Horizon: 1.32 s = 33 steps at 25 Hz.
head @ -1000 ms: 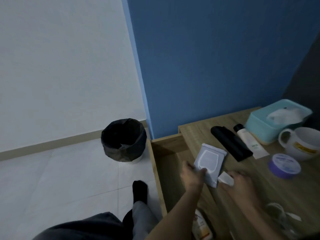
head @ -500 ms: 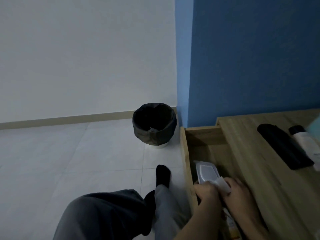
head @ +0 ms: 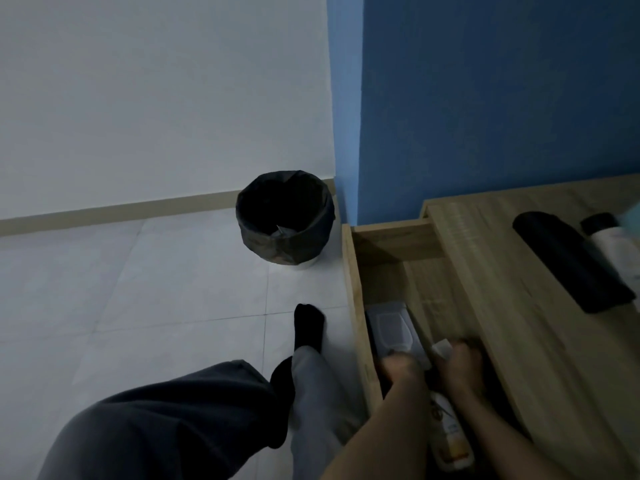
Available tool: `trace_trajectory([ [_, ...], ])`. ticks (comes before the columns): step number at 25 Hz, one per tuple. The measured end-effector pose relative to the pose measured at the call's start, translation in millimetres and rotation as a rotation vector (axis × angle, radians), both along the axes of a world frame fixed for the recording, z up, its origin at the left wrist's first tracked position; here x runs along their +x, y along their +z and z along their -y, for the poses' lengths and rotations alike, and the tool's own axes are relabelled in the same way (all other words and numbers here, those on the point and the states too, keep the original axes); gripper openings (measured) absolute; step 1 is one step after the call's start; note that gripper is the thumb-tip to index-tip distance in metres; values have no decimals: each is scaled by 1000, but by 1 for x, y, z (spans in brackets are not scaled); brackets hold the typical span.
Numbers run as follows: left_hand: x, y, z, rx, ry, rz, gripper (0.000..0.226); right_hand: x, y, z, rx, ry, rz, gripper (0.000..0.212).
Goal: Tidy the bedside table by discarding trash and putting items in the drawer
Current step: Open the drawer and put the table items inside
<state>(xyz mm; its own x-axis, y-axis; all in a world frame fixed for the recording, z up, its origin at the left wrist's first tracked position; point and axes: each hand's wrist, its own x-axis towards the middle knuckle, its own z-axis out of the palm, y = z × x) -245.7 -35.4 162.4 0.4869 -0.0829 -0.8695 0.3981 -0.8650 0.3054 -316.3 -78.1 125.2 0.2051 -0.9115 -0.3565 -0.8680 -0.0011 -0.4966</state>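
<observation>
Low in the right half of the frame the drawer stands pulled out beside the bedside table. The wipes pack lies flat inside it along the left wall, its near end covered by the left hand. That hand is smeared by motion blur, so I cannot tell whether its fingers grip the pack or merely rest on it. Just to its right, across a narrow dark gap, the right hand has its fingers curled, with a small white scrap poking up from their tips as if pinched. The scrap too is blurred, and what it is cannot be made out. Between and under the two forearms a bottle with an orange-and-white label lies in the drawer, its upper part hidden by the hands and its print unreadable. On the table top at the right a long black case lies aslant. Beside it a white tube with a dark cap is cut off by the frame's right edge, as is a sliver of a teal object above it. At the centre, on the tiled floor by the wall corner, the bin with a black liner holds something pale, too dim to identify. The person's legs fill the lower left, one dark-socked foot on the floor by the drawer.
</observation>
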Motion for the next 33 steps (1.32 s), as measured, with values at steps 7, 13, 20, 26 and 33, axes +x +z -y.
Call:
trace_trajectory([
  [7,6,15,3,-24,-427,121,42,0,38,-3,50,106,54,28],
  [13,-1,61,3,-269,14,271,54,11,46,9,152,-46,445,23],
  [20,-17,116,42,-754,-325,650,45,-35,148,13,-153,105,557,31],
  [26,-68,132,100,-857,-971,723,53,-154,164,79,-596,-326,123,32],
  [33,-100,120,140,-526,-1503,820,54,-189,146,109,-320,-269,42,65],
])
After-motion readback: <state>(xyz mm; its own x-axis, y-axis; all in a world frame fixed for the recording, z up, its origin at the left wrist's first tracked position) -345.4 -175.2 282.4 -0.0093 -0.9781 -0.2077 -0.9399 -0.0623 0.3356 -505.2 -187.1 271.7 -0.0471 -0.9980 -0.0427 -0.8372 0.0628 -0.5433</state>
